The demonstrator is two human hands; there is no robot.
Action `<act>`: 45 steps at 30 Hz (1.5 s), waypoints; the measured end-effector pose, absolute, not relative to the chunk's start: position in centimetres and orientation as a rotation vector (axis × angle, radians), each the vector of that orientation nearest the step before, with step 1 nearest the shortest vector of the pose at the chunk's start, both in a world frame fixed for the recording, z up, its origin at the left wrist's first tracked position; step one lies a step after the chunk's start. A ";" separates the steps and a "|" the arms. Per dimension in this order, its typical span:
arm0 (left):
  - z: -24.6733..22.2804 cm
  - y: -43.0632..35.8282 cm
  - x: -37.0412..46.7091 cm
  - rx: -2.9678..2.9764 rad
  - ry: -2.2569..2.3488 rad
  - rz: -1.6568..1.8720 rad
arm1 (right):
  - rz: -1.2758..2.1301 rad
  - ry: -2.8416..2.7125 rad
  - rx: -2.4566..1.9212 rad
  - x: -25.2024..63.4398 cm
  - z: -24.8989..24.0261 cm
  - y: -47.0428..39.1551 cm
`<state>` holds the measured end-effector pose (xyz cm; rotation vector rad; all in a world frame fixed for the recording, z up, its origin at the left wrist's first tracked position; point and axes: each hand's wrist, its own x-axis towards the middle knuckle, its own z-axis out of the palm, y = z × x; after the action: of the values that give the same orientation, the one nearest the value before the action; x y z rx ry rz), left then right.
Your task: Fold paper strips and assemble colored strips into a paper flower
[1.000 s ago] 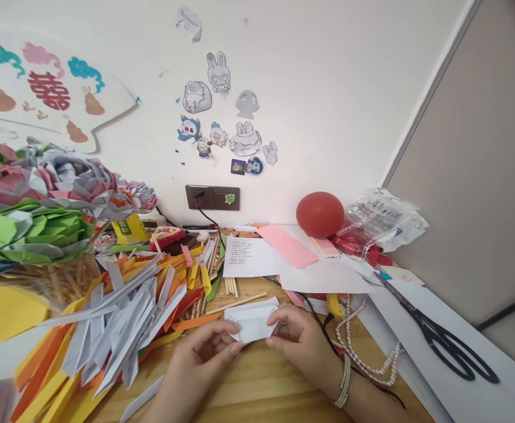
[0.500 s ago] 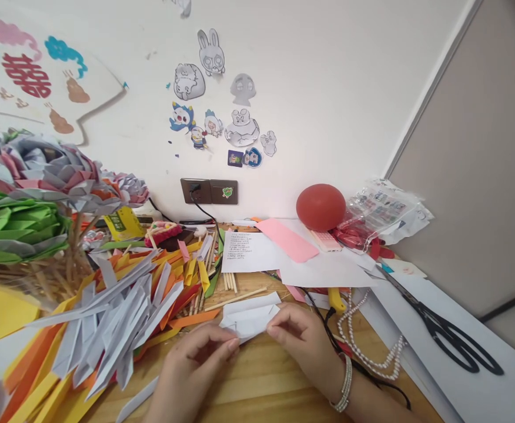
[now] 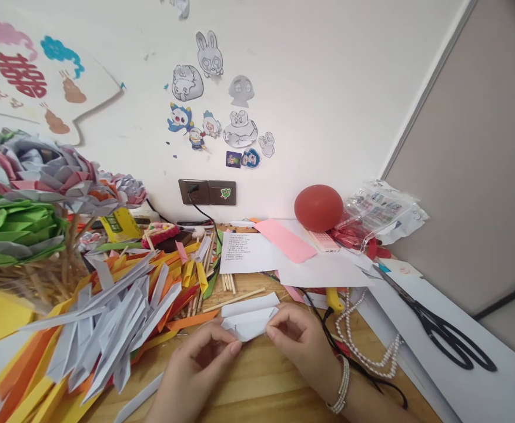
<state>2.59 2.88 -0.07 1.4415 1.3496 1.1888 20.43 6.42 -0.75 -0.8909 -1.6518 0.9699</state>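
Observation:
A small white sheet of paper with folded edges (image 3: 249,325) is held low over the wooden table (image 3: 257,382). My left hand (image 3: 200,361) pinches its lower left corner between thumb and fingers. At the other end, my right hand (image 3: 299,338) grips the right corner; a beaded bracelet is round that wrist. Just behind the sheet lies another white folded strip (image 3: 251,304). To the left is a heap of folded white paper strips (image 3: 120,329) on top of orange and yellow ones (image 3: 41,376).
Paper flowers (image 3: 23,226) stand at the left. Large black-handled scissors (image 3: 451,335) lie on white paper at the right. Close to my right hand are a yellow-handled tool (image 3: 334,299) with a black cord and a bead string (image 3: 370,364). A red balloon (image 3: 318,208) rests by the wall.
Both hands keep hold of the paper, and its front face now looks slightly flatter and smoother. The whole view has shifted a little; nothing else has visibly moved.

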 end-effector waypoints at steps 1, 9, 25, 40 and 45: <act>0.0 2.9 2.7 1.396 1.318 1.222 | 0.978 -1.644 -0.901 20.5 -0.8 6.5; 0.5 3.0 3.4 1.131 1.177 1.312 | 1.169 -1.491 -0.900 20.3 -1.3 6.6; -0.1 3.3 3.7 1.071 1.098 1.201 | 1.265 -1.514 -0.989 20.1 -1.4 6.5; 0.4 3.6 3.5 1.207 1.186 0.829 | 1.224 -1.717 -0.979 20.0 -1.7 6.3; 0.1 3.7 3.8 1.266 1.226 0.797 | 1.202 -1.754 -0.959 19.8 -2.1 6.4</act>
<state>3.79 3.65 0.06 1.2662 1.2258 0.7970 19.82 6.36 -2.10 -0.9585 -1.7541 1.2018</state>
